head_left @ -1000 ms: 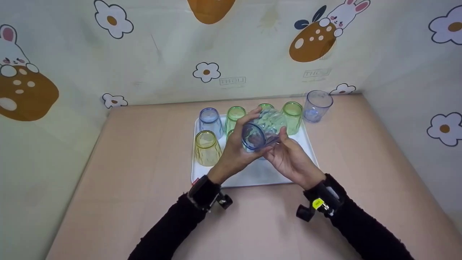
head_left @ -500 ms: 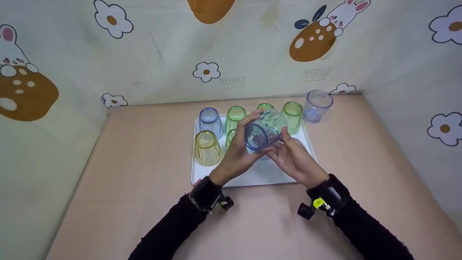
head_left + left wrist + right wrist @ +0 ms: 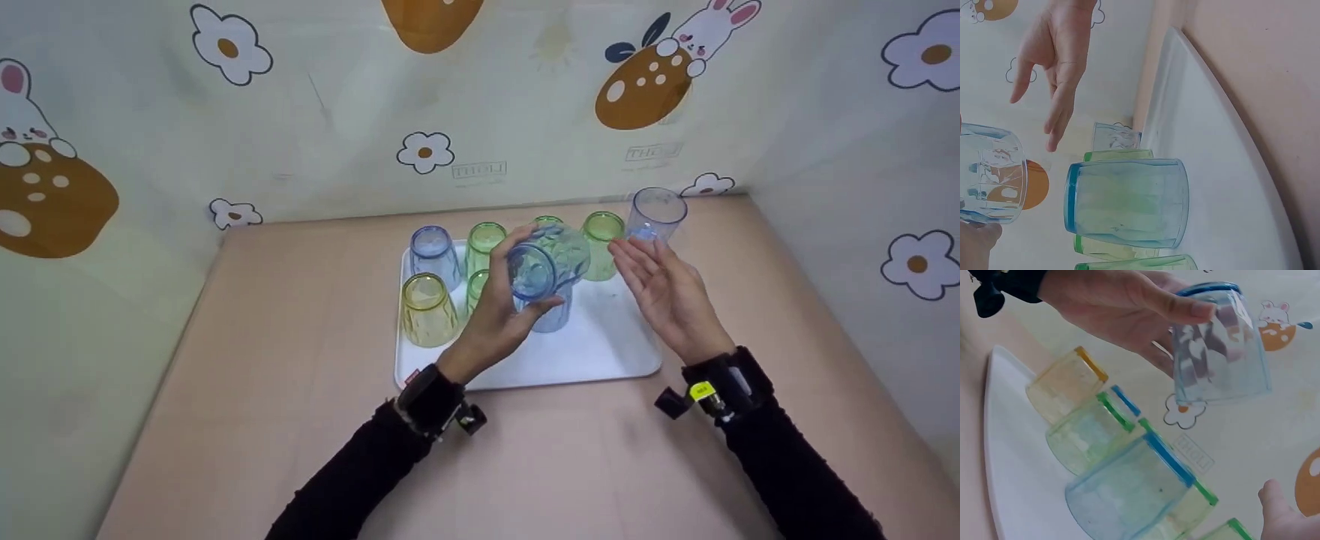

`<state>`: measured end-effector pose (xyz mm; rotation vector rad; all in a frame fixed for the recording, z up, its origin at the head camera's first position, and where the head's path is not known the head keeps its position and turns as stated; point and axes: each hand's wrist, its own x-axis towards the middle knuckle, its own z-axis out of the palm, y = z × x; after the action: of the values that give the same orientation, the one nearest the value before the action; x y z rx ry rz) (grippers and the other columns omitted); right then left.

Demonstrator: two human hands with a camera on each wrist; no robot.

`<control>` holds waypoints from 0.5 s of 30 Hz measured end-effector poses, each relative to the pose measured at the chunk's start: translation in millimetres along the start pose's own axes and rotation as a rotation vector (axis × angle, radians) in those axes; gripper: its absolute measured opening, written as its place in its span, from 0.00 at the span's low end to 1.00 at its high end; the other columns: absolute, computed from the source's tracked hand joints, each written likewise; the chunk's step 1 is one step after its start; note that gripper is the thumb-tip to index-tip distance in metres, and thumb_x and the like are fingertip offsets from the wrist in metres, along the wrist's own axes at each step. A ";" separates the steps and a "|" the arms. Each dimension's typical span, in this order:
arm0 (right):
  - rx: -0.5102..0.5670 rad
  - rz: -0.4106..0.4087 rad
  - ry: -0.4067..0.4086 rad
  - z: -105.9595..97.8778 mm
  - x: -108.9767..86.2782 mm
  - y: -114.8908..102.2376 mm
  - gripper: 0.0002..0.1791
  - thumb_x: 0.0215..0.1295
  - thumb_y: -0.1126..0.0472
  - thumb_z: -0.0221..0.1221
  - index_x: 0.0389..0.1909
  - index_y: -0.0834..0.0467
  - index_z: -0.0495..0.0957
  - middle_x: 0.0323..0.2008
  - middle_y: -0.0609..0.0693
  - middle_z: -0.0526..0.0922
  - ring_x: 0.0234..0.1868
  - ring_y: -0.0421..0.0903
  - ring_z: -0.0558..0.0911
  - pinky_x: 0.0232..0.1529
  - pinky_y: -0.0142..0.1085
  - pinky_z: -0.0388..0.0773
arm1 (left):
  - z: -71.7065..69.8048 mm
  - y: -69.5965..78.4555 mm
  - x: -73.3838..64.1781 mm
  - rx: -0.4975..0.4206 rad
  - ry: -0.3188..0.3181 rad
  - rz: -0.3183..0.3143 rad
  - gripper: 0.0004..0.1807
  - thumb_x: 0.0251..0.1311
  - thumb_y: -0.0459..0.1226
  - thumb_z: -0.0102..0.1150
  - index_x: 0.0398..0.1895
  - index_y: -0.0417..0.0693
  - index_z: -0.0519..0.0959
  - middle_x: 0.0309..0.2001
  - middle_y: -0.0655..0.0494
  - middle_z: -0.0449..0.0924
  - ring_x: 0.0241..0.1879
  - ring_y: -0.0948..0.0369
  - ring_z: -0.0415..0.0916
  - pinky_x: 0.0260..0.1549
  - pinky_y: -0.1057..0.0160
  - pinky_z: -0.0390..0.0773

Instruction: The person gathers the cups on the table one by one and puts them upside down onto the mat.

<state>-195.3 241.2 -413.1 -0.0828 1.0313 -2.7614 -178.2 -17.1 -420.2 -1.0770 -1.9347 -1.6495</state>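
My left hand grips a clear blue drinking glass above the white tray, thumb on one side and fingers on the other. In the right wrist view this glass shows its thick blue base uppermost, with its mouth downward. Apart from it, to the right, my right hand is held up with straight fingers and nothing in it. Below the held glass another blue glass stands upside down on the tray, partly covered in the head view.
Also upside down on the tray are a yellow glass, a blue glass and several green glasses. Off the tray at the back right stands an upright bluish glass, close to the patterned wall cloth.
My right hand has let go of the blue glass and moved away to the right, its fingers now straight. My left hand still holds the glass in nearly the same place.
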 end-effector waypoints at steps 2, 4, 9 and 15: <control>0.077 -0.019 0.036 -8.1 2.2 -8.1 0.41 0.79 0.58 0.52 0.79 0.68 0.38 0.77 0.65 0.45 0.76 0.56 0.58 0.69 0.37 0.64 | 0.5 -0.7 -0.4 0.020 -0.001 0.004 0.46 0.62 0.28 0.68 0.74 0.41 0.47 0.74 0.39 0.55 0.71 0.51 0.60 0.67 0.53 0.65; 0.138 -0.039 0.072 -16.2 4.1 -15.3 0.42 0.79 0.59 0.53 0.80 0.66 0.37 0.77 0.64 0.47 0.75 0.55 0.58 0.68 0.37 0.64 | 1.4 -0.7 0.2 0.042 -0.010 0.002 0.47 0.61 0.29 0.68 0.74 0.41 0.47 0.74 0.40 0.56 0.71 0.51 0.60 0.67 0.54 0.65; 0.232 -0.071 0.162 -34.1 7.5 -29.0 0.43 0.77 0.60 0.55 0.81 0.61 0.38 0.71 0.62 0.58 0.74 0.53 0.61 0.67 0.36 0.67 | 7.2 -1.5 2.8 0.135 -0.052 0.003 0.48 0.61 0.34 0.70 0.75 0.39 0.46 0.72 0.43 0.58 0.70 0.55 0.61 0.67 0.56 0.65; 0.274 -0.091 0.225 -55.0 9.4 -34.8 0.44 0.77 0.60 0.56 0.81 0.57 0.38 0.72 0.58 0.57 0.74 0.50 0.61 0.66 0.36 0.68 | 20.1 -2.5 7.2 0.296 -0.115 0.004 0.46 0.63 0.39 0.69 0.74 0.39 0.48 0.69 0.43 0.60 0.67 0.57 0.62 0.66 0.56 0.67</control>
<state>-216.7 300.5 -432.0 0.2298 0.6987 -3.0188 -180.8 4.2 -421.6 -1.0740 -2.1636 -1.2701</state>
